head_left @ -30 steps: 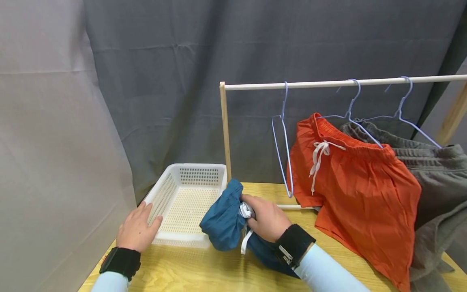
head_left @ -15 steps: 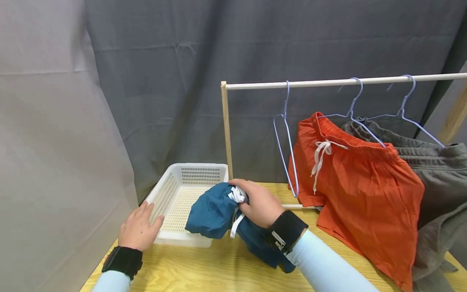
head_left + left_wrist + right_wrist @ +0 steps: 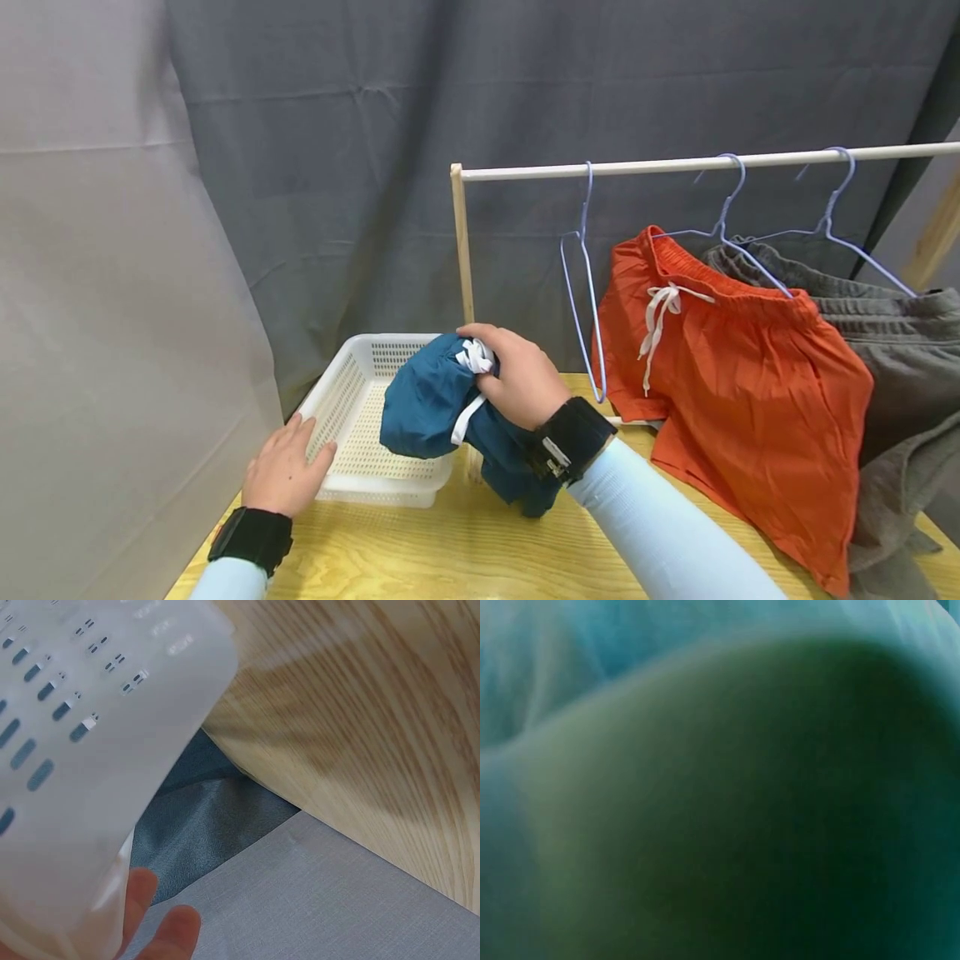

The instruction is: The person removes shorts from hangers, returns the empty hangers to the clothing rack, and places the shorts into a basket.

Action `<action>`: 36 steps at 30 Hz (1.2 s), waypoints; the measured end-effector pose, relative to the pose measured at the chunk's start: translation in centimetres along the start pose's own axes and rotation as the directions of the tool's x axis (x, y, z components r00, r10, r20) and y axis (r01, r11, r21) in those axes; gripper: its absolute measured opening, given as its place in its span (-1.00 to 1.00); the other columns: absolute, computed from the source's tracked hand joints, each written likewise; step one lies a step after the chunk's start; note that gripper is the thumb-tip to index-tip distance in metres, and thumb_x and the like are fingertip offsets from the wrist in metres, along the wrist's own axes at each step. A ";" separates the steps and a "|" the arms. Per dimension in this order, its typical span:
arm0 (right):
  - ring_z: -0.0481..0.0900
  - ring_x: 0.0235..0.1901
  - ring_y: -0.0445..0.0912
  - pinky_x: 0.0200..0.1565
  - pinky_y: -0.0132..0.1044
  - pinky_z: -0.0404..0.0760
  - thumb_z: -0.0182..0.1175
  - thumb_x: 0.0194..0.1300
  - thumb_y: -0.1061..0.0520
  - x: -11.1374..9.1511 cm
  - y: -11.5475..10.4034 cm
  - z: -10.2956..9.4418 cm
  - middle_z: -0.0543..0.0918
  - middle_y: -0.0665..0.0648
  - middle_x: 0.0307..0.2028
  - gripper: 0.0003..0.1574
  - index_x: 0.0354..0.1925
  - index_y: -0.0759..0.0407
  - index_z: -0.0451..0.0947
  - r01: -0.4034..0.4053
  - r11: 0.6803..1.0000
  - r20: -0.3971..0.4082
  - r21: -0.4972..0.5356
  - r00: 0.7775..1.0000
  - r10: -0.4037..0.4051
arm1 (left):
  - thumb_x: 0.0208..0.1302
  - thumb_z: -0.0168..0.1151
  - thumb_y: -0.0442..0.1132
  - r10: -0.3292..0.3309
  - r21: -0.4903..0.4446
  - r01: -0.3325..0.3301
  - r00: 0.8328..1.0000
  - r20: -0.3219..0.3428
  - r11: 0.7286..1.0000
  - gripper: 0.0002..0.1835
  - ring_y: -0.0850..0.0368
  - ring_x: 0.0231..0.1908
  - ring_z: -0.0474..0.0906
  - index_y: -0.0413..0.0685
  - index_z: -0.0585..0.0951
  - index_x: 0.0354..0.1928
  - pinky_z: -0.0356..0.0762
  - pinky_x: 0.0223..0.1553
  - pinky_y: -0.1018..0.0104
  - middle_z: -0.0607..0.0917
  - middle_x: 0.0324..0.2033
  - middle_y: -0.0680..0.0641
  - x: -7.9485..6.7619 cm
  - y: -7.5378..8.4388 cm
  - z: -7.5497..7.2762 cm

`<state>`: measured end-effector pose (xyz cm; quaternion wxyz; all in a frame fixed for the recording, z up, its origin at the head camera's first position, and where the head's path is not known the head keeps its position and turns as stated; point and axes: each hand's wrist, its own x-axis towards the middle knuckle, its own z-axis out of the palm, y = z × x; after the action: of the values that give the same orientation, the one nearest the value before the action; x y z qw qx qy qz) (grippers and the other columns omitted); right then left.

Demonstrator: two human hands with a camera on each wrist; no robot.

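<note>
In the head view, my right hand (image 3: 521, 379) grips blue shorts (image 3: 431, 400) by the gathered waist, beside the white drawstring. The bunched cloth hangs over the right side of a white plastic basket (image 3: 390, 487); part of it trails down over the table. My left hand (image 3: 285, 471) holds the basket's near left corner, thumb over the rim and fingers along the outer wall. Up close in the left wrist view are the slotted basket wall (image 3: 97, 787) and two fingertips (image 3: 176, 930) beyond it. Blurred blue cloth (image 3: 727, 615) and a dark shape fill the right wrist view.
Behind the right hand stands a rack with a white rail (image 3: 525, 173). From it hang a bare hanger (image 3: 587, 292), orange shorts (image 3: 742, 375) and a grey garment (image 3: 900, 358). The wooden table (image 3: 390, 550) lies beneath; grey curtains (image 3: 315, 167) close off back and left.
My right hand has lifted the blue shorts and carried them up and leftward, partly over the basket. The left hand has stayed at the basket corner.
</note>
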<state>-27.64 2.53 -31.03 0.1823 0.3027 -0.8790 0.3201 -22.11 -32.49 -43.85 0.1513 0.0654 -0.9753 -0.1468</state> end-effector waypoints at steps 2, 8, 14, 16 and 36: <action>0.57 0.09 -0.01 0.20 0.03 0.51 0.26 0.28 0.25 0.4 -0.4 -0.2 0.60 0.05 0.20 -0.29 0.35 -0.16 0.46 0.004 1.000 -0.015 0.002 1.000 -0.003 | 0.49 0.01 0.16 -0.003 -0.002 0.003 1.000 0.006 1.000 -0.28 -0.39 0.41 0.14 -0.23 0.35 0.45 0.14 0.21 -0.52 0.22 0.48 -0.33 0.0 0.0 0.0; 0.56 0.08 -0.01 0.20 0.06 0.52 0.27 0.30 0.24 1.7 -2.0 -1.1 0.58 0.04 0.21 -0.28 0.36 -0.20 0.44 -0.014 1.000 -0.040 0.021 0.999 0.015 | 0.49 -0.06 0.23 0.001 -0.002 -0.001 1.000 0.000 1.000 -0.24 -0.39 0.40 0.14 -0.24 0.35 0.45 0.17 0.19 -0.52 0.23 0.47 -0.34 0.0 -0.4 0.3; 0.55 0.06 -0.03 0.19 0.01 0.53 0.28 0.30 0.23 3.4 -3.8 -2.1 0.58 0.04 0.20 -0.29 0.36 -0.20 0.45 0.032 0.999 -0.091 0.020 0.995 -0.030 | 0.50 -0.01 0.17 -0.012 -0.013 0.012 1.000 0.012 1.000 -0.27 -0.39 0.40 0.13 -0.24 0.35 0.45 0.14 0.20 -0.52 0.22 0.48 -0.34 0.0 -0.2 0.1; 0.55 0.06 -0.05 0.18 -0.02 0.53 0.28 0.30 0.23 3.9 -4.3 -2.3 0.58 0.03 0.19 -0.29 0.36 -0.21 0.45 0.051 0.999 -0.100 0.015 0.994 -0.049 | 0.50 0.00 0.16 -0.014 -0.012 0.014 1.000 0.014 1.000 -0.28 -0.38 0.41 0.13 -0.24 0.34 0.45 0.14 0.21 -0.52 0.23 0.48 -0.34 -0.1 -0.1 0.0; 0.53 0.14 -0.07 0.24 -0.06 0.48 0.24 0.34 0.23 7.8 -7.9 -3.3 0.53 0.00 0.29 -0.32 0.37 -0.16 0.44 0.121 0.991 -0.114 0.058 0.987 -0.114 | 0.50 0.00 0.17 -0.032 -0.013 0.033 0.997 0.067 0.999 -0.25 -0.40 0.43 0.08 -0.26 0.31 0.46 0.10 0.23 -0.52 0.17 0.49 -0.35 0.0 0.4 -0.5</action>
<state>-27.95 -3.33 -21.03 0.2396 0.3416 -0.8373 0.3532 -22.00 -32.29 -43.30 0.1168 0.0751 -0.9776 -0.1581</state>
